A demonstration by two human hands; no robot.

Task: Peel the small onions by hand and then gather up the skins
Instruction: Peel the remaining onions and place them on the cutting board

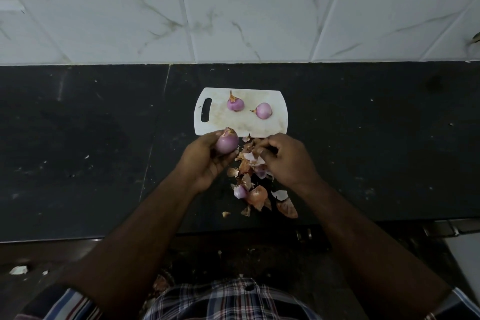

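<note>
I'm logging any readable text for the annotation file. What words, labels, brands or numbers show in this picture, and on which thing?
None: no word, label, brand or number can be read in this view.
The white cutting board is unmarked apart from stains.
The wall tiles carry only grey veining.
The checked shirt shows a pattern, no print.
The onion in the left hand and the skins carry no sticker.

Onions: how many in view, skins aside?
3. Two lie on the cutting board: one near the handle slot, one to its right. The third is in the left hand. The skin pile may hide more.
</note>
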